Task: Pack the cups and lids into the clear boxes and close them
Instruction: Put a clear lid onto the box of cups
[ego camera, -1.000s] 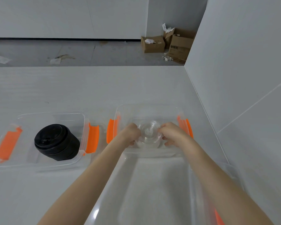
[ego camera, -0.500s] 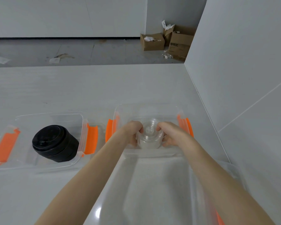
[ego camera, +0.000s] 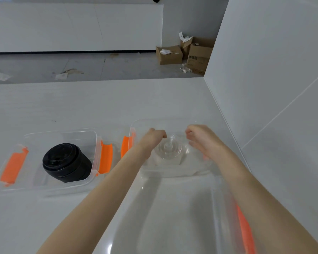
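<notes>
A stack of clear plastic cups (ego camera: 170, 149) stands inside the right clear box (ego camera: 173, 122), which has orange latches. My left hand (ego camera: 151, 139) hovers at the stack's left with its fingers curled shut, holding nothing. My right hand (ego camera: 203, 141) is at the stack's right, fingers spread and off it. To the left, a second clear box (ego camera: 95, 143) with orange latches (ego camera: 105, 158) holds a stack of black lids (ego camera: 66, 162). Both boxes stand uncovered.
A large clear container or lid (ego camera: 173, 217) with an orange latch (ego camera: 244, 230) lies right under my forearms. A white wall (ego camera: 264, 88) bounds the white counter on the right. Cardboard boxes (ego camera: 170, 55) sit on the floor beyond the counter's far edge.
Both hands gripped the clear stack in the box earlier. Now they have let go and drawn apart, and the stack stays standing in the right box.
</notes>
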`<control>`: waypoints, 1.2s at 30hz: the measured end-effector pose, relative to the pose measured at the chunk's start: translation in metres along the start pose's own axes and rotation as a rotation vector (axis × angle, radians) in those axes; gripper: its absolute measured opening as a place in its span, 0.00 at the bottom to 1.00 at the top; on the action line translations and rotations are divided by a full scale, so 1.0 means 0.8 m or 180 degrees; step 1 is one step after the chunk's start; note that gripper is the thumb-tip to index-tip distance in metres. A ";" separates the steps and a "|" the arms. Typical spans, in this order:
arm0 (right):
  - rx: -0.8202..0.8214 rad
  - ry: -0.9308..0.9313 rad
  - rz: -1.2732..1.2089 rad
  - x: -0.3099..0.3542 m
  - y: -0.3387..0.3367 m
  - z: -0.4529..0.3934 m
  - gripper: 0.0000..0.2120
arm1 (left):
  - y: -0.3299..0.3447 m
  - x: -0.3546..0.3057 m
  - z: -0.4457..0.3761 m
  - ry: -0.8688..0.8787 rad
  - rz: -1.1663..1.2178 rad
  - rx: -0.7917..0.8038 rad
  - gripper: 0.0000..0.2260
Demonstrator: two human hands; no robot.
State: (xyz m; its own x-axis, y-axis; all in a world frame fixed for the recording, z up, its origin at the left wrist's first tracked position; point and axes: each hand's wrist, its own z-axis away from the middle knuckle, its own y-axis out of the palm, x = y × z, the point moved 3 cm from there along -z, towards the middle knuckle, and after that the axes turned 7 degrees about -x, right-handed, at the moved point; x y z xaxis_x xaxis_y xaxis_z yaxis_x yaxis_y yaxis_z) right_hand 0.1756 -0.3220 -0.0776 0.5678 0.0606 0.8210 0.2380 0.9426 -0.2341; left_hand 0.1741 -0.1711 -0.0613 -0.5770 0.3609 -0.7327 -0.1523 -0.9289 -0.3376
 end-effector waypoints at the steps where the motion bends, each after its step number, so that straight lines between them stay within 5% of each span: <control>1: -0.0055 -0.0259 -0.0220 0.010 -0.013 0.012 0.07 | 0.001 -0.007 0.015 0.0328 -0.0033 -0.0072 0.24; 3: -0.0110 -0.0644 -0.0655 0.023 -0.045 0.044 0.15 | 0.005 -0.016 0.053 0.1133 -0.0239 -0.0173 0.23; 6: -0.0261 -0.1170 -0.0921 0.019 -0.100 0.090 0.13 | 0.036 -0.005 0.104 0.2314 -0.1021 -0.0052 0.18; 12: -0.1328 -0.1199 0.0032 -0.086 -0.184 0.120 0.09 | 0.138 0.080 0.150 0.3450 -0.2406 0.0537 0.15; 18: -0.1909 -0.0797 0.2197 -0.204 -0.224 0.148 0.12 | 0.197 0.167 0.161 0.3701 -0.3595 0.0920 0.17; 22: -0.2140 -0.0385 0.3274 -0.255 -0.231 0.169 0.11 | 0.213 0.196 0.181 0.3938 -0.3649 0.1132 0.21; 26: -0.1962 0.0064 0.3598 -0.279 -0.229 0.175 0.13 | 0.231 0.226 0.195 0.4156 -0.3707 0.1378 0.17; 29: -0.1858 0.0102 0.3829 -0.283 -0.231 0.176 0.15 | 0.234 0.236 0.198 0.4451 -0.3527 0.1401 0.03; 36: -0.1983 0.0117 0.3709 -0.274 -0.238 0.180 0.13 | 0.225 0.233 0.199 0.4651 -0.3359 0.1070 0.17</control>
State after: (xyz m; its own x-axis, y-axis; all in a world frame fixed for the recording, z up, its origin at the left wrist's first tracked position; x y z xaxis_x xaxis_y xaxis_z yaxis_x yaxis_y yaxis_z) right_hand -0.1076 -0.4673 -0.1385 0.7039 0.7094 -0.0352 -0.0866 0.0365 -0.9956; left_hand -0.0887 -0.2839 -0.1647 0.9063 0.3419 -0.2486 -0.1876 -0.2016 -0.9613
